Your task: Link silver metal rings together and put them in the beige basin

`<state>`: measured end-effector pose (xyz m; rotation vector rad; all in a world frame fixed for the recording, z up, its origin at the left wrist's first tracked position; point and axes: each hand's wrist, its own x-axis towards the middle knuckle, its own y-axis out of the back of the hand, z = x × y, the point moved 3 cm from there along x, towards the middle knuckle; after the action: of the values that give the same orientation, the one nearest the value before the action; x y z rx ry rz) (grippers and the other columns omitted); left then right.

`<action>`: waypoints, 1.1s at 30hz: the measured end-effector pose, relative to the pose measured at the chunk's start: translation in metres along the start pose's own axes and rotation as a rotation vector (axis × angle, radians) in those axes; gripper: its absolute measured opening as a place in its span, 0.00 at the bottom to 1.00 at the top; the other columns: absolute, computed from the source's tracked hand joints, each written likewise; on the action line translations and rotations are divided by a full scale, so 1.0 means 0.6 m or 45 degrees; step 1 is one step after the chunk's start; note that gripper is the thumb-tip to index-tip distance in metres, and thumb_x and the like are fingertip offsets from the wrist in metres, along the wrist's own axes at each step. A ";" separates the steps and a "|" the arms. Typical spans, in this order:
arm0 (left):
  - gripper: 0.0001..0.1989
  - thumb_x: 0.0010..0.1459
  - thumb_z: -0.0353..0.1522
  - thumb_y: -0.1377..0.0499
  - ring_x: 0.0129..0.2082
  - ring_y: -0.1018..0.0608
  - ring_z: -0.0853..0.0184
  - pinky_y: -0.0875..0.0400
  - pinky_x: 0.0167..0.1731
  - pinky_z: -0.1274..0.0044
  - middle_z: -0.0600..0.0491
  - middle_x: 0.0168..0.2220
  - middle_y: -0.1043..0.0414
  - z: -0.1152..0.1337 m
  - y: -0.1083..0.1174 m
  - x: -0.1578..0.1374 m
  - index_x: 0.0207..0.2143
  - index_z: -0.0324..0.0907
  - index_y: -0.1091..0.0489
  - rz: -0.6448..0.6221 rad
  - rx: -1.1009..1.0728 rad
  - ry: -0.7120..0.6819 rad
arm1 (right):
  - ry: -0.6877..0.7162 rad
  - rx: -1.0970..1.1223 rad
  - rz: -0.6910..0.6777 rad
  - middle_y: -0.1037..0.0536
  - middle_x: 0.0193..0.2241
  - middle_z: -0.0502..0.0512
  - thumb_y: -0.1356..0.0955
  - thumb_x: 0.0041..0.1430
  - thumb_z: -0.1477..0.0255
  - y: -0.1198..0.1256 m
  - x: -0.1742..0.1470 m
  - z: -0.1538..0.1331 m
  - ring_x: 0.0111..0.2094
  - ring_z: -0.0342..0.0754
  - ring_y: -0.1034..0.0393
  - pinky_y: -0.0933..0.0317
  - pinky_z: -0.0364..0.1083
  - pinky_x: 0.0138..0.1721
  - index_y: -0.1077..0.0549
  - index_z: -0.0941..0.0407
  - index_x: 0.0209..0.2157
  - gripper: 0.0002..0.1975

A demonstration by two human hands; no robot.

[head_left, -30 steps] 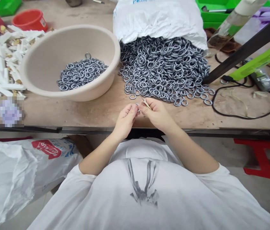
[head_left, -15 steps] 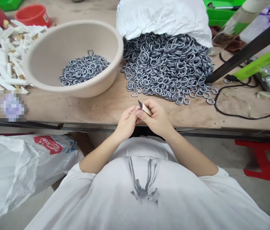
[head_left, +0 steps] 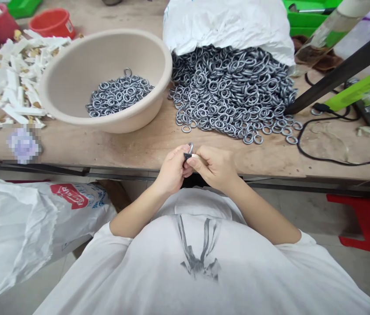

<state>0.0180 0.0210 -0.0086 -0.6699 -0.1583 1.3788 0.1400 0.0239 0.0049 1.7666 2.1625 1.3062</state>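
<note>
Between the fingers of my left hand (head_left: 172, 168) a single grey ring (head_left: 190, 148) stands up, gripped near the table's front edge. My right hand (head_left: 216, 166) is closed round a small knife (head_left: 188, 156); its dark blade tip lies against or just beside the ring, and its pale handle is mostly hidden in my fingers. Beyond my hands a heap of grey rings (head_left: 234, 92) spills from a white sack (head_left: 227, 26). Left of the heap, a beige basin (head_left: 69, 70) holds more rings (head_left: 119, 94).
White sticks (head_left: 14, 87) lie piled at the left beside a red tub (head_left: 51, 24). A dark metal bar (head_left: 336, 72), a green strip (head_left: 362, 87) and a looped black cable (head_left: 336, 162) occupy the right side. A white bag (head_left: 40, 223) stands below the table's left edge.
The knife has turned from pointing up and left to lying flatter, its blade toward my left hand. A ring now shows in my left fingers. The view has shifted slightly.
</note>
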 end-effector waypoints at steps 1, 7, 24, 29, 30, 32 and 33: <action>0.19 0.56 0.41 0.37 0.14 0.49 0.79 0.53 0.16 0.83 0.63 0.17 0.50 0.000 0.000 -0.001 0.24 0.42 0.44 -0.014 0.005 0.010 | -0.025 0.022 -0.012 0.35 0.19 0.48 0.40 0.68 0.50 0.000 0.003 0.008 0.23 0.43 0.44 0.53 0.46 0.28 0.38 0.54 0.23 0.26; 0.21 0.57 0.44 0.39 0.14 0.48 0.79 0.50 0.15 0.83 0.63 0.17 0.50 -0.006 0.005 -0.011 0.22 0.42 0.43 -0.186 0.065 0.092 | -0.434 0.167 0.238 0.45 0.17 0.46 0.40 0.64 0.43 0.022 0.028 0.067 0.23 0.43 0.49 0.55 0.46 0.27 0.44 0.53 0.20 0.30; 0.16 0.51 0.34 0.33 0.18 0.31 0.77 0.36 0.18 0.83 0.55 0.26 0.26 0.015 0.082 -0.003 0.42 0.37 0.25 0.097 0.019 -0.018 | -0.409 -0.661 -0.303 0.23 0.43 0.64 0.33 0.64 0.71 -0.042 0.127 0.104 0.38 0.55 0.30 0.47 0.49 0.33 0.21 0.56 0.40 0.09; 0.12 0.52 0.35 0.36 0.25 0.26 0.75 0.34 0.20 0.83 0.50 0.35 0.24 0.016 0.089 0.012 0.38 0.37 0.25 0.206 -0.008 -0.042 | -0.451 -0.054 -0.219 0.24 0.34 0.59 0.35 0.67 0.66 -0.035 0.102 0.082 0.34 0.50 0.32 0.43 0.48 0.34 0.26 0.57 0.33 0.12; 0.13 0.54 0.38 0.36 0.25 0.27 0.75 0.35 0.19 0.83 0.51 0.35 0.25 0.014 0.085 0.014 0.37 0.38 0.26 0.208 0.005 -0.068 | -0.459 0.233 -0.209 0.25 0.31 0.56 0.36 0.67 0.62 -0.034 0.091 0.070 0.32 0.48 0.33 0.42 0.47 0.33 0.27 0.57 0.33 0.14; 0.15 0.55 0.43 0.35 0.22 0.32 0.77 0.41 0.17 0.84 0.55 0.30 0.30 0.007 0.072 0.016 0.34 0.40 0.28 0.187 0.058 -0.136 | -0.497 0.767 -0.250 0.27 0.27 0.51 0.36 0.65 0.51 -0.035 0.069 0.043 0.26 0.44 0.37 0.43 0.45 0.28 0.29 0.56 0.34 0.21; 0.17 0.55 0.45 0.34 0.20 0.35 0.78 0.44 0.16 0.84 0.57 0.27 0.33 0.003 0.065 0.017 0.32 0.41 0.30 0.170 0.094 -0.172 | -0.526 0.930 -0.256 0.29 0.25 0.49 0.33 0.61 0.48 -0.037 0.059 0.030 0.25 0.43 0.38 0.43 0.44 0.26 0.30 0.55 0.32 0.23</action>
<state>-0.0138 0.0329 -0.0304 -0.5332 -0.1720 1.5515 0.1202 0.0636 -0.0046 1.7126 2.6195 0.0599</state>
